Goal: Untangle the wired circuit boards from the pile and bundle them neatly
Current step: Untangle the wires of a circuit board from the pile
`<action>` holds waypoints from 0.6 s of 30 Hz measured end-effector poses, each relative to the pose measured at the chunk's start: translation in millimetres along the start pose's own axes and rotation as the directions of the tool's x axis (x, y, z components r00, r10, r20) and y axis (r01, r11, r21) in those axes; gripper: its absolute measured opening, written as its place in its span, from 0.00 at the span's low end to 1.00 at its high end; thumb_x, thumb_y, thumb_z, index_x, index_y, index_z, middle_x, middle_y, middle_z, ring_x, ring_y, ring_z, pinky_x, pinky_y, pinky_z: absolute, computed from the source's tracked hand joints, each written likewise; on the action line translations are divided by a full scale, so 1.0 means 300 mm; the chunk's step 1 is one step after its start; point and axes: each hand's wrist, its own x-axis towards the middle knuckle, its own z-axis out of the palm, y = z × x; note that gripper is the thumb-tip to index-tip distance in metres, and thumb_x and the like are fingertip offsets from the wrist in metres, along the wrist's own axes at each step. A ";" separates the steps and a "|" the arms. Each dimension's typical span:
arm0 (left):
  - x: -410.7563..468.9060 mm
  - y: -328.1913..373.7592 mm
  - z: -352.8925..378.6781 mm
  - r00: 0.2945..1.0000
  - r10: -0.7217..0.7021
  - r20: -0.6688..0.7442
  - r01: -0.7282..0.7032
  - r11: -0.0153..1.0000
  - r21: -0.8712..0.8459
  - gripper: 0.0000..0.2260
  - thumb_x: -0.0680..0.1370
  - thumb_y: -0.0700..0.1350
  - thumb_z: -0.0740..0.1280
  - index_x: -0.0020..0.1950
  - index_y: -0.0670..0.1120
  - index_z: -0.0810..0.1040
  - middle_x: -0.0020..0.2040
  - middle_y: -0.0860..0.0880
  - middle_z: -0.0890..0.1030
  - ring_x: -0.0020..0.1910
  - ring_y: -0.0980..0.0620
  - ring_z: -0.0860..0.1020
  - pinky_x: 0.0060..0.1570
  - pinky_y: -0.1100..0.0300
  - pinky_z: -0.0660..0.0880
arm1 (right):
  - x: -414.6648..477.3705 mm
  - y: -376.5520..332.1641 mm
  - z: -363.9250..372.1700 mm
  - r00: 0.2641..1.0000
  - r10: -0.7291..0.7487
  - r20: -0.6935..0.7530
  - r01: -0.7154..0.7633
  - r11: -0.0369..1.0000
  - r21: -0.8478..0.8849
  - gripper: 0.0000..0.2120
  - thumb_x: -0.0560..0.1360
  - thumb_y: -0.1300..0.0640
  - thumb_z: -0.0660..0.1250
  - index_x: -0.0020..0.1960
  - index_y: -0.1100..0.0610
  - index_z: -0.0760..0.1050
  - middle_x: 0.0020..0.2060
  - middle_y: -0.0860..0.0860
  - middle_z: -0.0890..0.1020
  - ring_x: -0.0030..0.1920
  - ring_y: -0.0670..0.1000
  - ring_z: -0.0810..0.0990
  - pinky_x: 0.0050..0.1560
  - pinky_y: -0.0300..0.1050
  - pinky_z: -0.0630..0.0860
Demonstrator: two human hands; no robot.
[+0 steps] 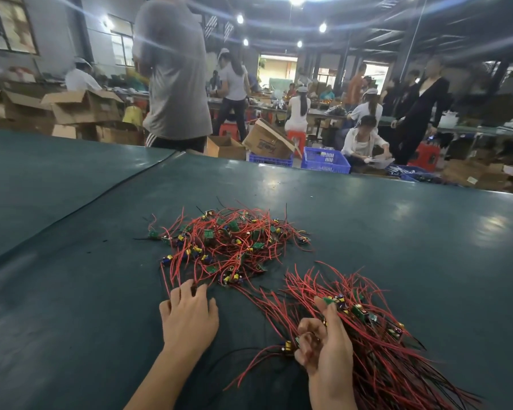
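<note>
Bare hands sort wired boards on a dark green matted table (71, 291).
The left hand (188, 318), fingers spread, touches wire ends at the 6 o'clock edge of the tangled pile of red-wired green circuit boards (228, 244); at the pile's 4 o'clock, the right hand (323, 347) curls its fingers round a combed bundle of like boards (376, 344), wires trailing toward 5 o'clock.

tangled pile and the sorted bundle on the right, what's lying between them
Head view: mostly bare green table between the tangled pile and the bundle, crossed by a few loose red wires trailing from the pile.
</note>
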 end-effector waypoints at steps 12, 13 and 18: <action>-0.001 0.022 -0.032 0.984 0.042 -0.175 -0.081 0.971 -0.224 0.07 0.77 0.47 0.66 0.49 0.52 0.83 0.46 0.54 0.81 0.47 0.52 0.75 0.51 0.57 0.64 | 0.004 0.001 -0.003 0.998 0.030 0.053 -0.026 0.998 -0.064 0.21 0.72 0.42 0.62 0.55 0.56 0.78 0.27 0.51 0.76 0.21 0.45 0.66 0.19 0.37 0.61; -0.005 0.028 -0.037 0.983 0.050 -0.175 -0.094 0.962 -0.256 0.06 0.76 0.47 0.67 0.48 0.51 0.84 0.45 0.54 0.81 0.46 0.52 0.77 0.50 0.56 0.68 | 0.005 0.002 -0.002 0.997 0.033 0.064 -0.028 0.997 -0.077 0.22 0.70 0.41 0.62 0.54 0.57 0.79 0.27 0.51 0.76 0.20 0.45 0.66 0.18 0.37 0.61; -0.032 0.084 -0.071 0.997 0.055 -0.047 -0.072 0.768 -0.637 0.04 0.73 0.46 0.71 0.39 0.52 0.84 0.34 0.57 0.82 0.34 0.61 0.78 0.36 0.64 0.76 | 0.013 0.012 0.001 0.995 0.031 0.100 -0.019 0.992 -0.121 0.19 0.76 0.46 0.60 0.53 0.61 0.78 0.26 0.51 0.76 0.19 0.45 0.67 0.17 0.36 0.62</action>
